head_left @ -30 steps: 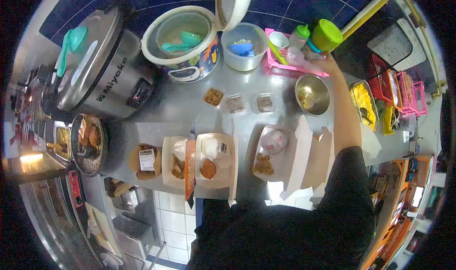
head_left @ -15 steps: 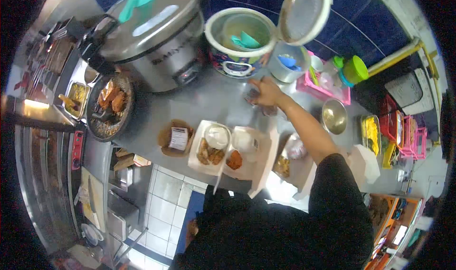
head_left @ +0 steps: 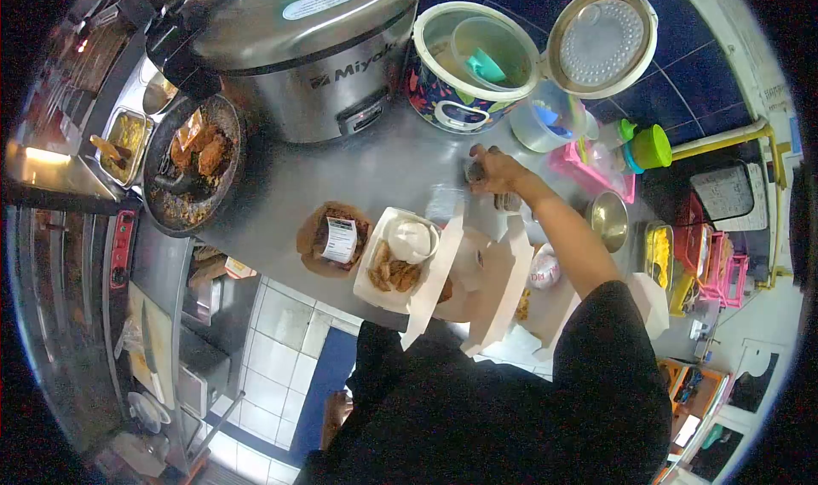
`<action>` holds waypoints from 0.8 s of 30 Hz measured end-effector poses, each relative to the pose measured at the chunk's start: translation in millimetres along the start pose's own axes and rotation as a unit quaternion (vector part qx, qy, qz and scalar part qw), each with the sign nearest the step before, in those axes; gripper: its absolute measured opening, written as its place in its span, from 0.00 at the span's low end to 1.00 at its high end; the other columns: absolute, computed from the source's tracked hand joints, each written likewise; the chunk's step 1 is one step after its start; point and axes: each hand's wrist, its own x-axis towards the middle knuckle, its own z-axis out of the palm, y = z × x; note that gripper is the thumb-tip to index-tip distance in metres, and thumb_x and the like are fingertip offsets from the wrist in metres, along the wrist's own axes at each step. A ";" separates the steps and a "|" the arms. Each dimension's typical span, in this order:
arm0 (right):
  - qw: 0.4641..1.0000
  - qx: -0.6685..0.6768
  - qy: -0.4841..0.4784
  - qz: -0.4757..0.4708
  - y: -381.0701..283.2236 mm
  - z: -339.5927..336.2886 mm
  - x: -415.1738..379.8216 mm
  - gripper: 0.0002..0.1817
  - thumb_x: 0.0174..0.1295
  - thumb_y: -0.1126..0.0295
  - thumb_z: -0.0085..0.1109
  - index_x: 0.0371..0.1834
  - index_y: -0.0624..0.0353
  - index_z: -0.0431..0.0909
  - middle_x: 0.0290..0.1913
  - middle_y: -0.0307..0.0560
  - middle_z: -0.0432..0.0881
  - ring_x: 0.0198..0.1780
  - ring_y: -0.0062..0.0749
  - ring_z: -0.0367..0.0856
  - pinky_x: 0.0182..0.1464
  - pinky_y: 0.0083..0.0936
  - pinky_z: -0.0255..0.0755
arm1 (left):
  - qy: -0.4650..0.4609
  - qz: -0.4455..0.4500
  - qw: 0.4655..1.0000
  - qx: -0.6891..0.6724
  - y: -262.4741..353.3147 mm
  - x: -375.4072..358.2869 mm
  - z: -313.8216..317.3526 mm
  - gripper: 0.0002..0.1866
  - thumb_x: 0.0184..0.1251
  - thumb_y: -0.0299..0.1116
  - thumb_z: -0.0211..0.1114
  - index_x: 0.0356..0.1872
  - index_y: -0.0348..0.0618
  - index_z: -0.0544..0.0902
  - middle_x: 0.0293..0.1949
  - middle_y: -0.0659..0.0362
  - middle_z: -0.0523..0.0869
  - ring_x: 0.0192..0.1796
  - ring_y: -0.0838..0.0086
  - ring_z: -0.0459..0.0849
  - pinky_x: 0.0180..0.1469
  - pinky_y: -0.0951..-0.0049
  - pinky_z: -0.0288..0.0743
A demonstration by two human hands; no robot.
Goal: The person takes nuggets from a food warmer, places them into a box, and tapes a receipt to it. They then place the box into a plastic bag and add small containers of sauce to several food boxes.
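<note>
My right hand [head_left: 501, 171] reaches over the steel counter with its fingers curled round a small clear jar [head_left: 508, 202] that has a dark round end. Nearer my body, an open white food box [head_left: 394, 299] holds a white rice mound [head_left: 411, 236] and browned fried pieces [head_left: 393, 269]. To its right, a second box [head_left: 503, 293] stands with its flaps raised, hiding most of its contents. Beyond that, another box contains a wrapped bundle with red print [head_left: 545, 266]. At the left side of my black shirt, a patch of my left hand or arm [head_left: 337, 412] shows, fingers hidden.
A brown paper pouch with a label [head_left: 340, 239] lies left of the boxes. Behind stand a large rice cooker [head_left: 298, 93] and an open patterned tub [head_left: 456, 97]. A stone mortar [head_left: 196, 165] holds fried pieces at left; a metal bowl [head_left: 607, 221] sits at right.
The view has shifted, so the cookers and boxes appear further right. A raised flap now covers the reddish food in the second box. My right hand still grips the jar.
</note>
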 end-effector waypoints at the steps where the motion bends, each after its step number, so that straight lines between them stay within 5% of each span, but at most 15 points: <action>1: 0.999 -0.040 -0.003 -0.014 -3.6 1.8 -0.3 0.41 0.43 0.54 0.73 0.62 0.51 0.68 0.48 0.69 0.77 0.54 0.64 0.76 0.58 0.48 0.72 | -0.003 -0.142 0.983 -0.114 1.2 11.0 -12.7 0.09 0.70 0.36 0.56 0.44 0.48 0.80 0.34 0.56 0.85 0.30 0.64 0.84 0.28 0.63 0.75; 2: 0.996 -0.081 -0.005 -0.027 -7.6 2.1 -0.5 0.39 0.43 0.54 0.72 0.61 0.50 0.69 0.48 0.68 0.76 0.52 0.63 0.78 0.57 0.48 0.73 | -0.006 -0.278 0.934 -0.225 5.2 18.4 -20.8 0.11 0.70 0.34 0.56 0.49 0.49 0.80 0.36 0.56 0.86 0.30 0.65 0.85 0.27 0.65 0.75; 5: 0.989 -0.147 -0.002 -0.011 -29.1 -6.3 -6.2 0.37 0.44 0.53 0.70 0.61 0.46 0.70 0.48 0.67 0.76 0.51 0.61 0.79 0.54 0.47 0.75 | 0.013 -0.208 0.976 0.058 175.1 -12.2 -45.8 0.13 0.69 0.26 0.57 0.53 0.45 0.79 0.35 0.55 0.85 0.27 0.70 0.83 0.27 0.70 0.78; 7: 0.991 -0.129 0.019 -0.018 -27.7 -9.1 -8.1 0.36 0.44 0.53 0.69 0.60 0.46 0.71 0.48 0.65 0.76 0.51 0.59 0.80 0.53 0.46 0.75 | -0.086 0.039 0.983 0.156 215.8 -15.2 -85.6 0.17 0.69 0.22 0.56 0.58 0.41 0.78 0.35 0.55 0.85 0.31 0.72 0.83 0.32 0.74 0.79; 9: 0.992 -0.114 0.041 -0.024 -28.8 -19.0 -15.0 0.36 0.44 0.52 0.68 0.60 0.45 0.72 0.49 0.64 0.76 0.50 0.57 0.80 0.52 0.46 0.75 | -0.045 0.058 0.997 0.004 352.2 -48.2 -69.8 0.17 0.71 0.25 0.56 0.59 0.37 0.77 0.37 0.55 0.86 0.36 0.73 0.84 0.39 0.74 0.80; 11: 0.991 -0.072 0.100 -0.051 -43.9 -41.1 -38.0 0.39 0.45 0.50 0.68 0.64 0.44 0.71 0.51 0.64 0.76 0.51 0.57 0.80 0.52 0.46 0.76 | -0.025 0.106 0.988 0.111 487.0 -85.5 -33.9 0.17 0.72 0.27 0.56 0.59 0.37 0.77 0.39 0.56 0.86 0.40 0.75 0.84 0.45 0.73 0.79; 13: 0.990 -0.058 0.117 -0.048 -85.3 -75.8 -85.5 0.41 0.44 0.52 0.68 0.67 0.42 0.70 0.51 0.64 0.76 0.51 0.57 0.80 0.51 0.46 0.76 | -0.044 0.259 0.962 0.079 563.8 -111.9 6.8 0.16 0.72 0.30 0.56 0.57 0.33 0.78 0.39 0.56 0.86 0.40 0.73 0.84 0.48 0.72 0.79; 17: 0.985 -0.048 0.147 -0.082 -158.9 -110.7 -199.7 0.52 0.41 0.57 0.68 0.76 0.42 0.56 0.55 0.61 0.75 0.53 0.59 0.78 0.53 0.47 0.74 | -0.063 0.436 0.894 -0.086 598.7 -81.5 117.3 0.22 0.72 0.32 0.58 0.64 0.33 0.71 0.54 0.50 0.81 0.55 0.72 0.79 0.57 0.72 0.74; 20: 0.997 -0.020 0.075 -0.016 -200.5 -98.7 -275.4 0.60 0.42 0.60 0.70 0.79 0.52 0.43 0.62 0.63 0.72 0.57 0.63 0.76 0.55 0.49 0.73 | -0.154 0.360 0.913 -0.117 613.9 -85.3 181.5 0.24 0.74 0.34 0.58 0.66 0.35 0.68 0.58 0.51 0.77 0.59 0.72 0.75 0.61 0.72 0.70; 22: 0.997 -0.010 0.082 0.007 -209.6 -72.8 -313.1 0.61 0.41 0.60 0.72 0.79 0.53 0.42 0.62 0.64 0.72 0.58 0.63 0.75 0.56 0.48 0.73 | -0.316 0.297 0.896 -0.095 596.0 -77.6 210.1 0.24 0.77 0.37 0.56 0.66 0.35 0.68 0.55 0.54 0.78 0.56 0.73 0.76 0.61 0.72 0.69; 24: 0.997 0.015 0.076 0.004 -205.2 -48.8 -343.6 0.60 0.43 0.61 0.75 0.78 0.58 0.43 0.64 0.66 0.69 0.62 0.64 0.72 0.60 0.48 0.71 | -0.358 0.286 0.887 -0.047 569.3 -79.7 226.8 0.24 0.78 0.38 0.55 0.67 0.35 0.67 0.54 0.55 0.79 0.55 0.73 0.77 0.61 0.72 0.69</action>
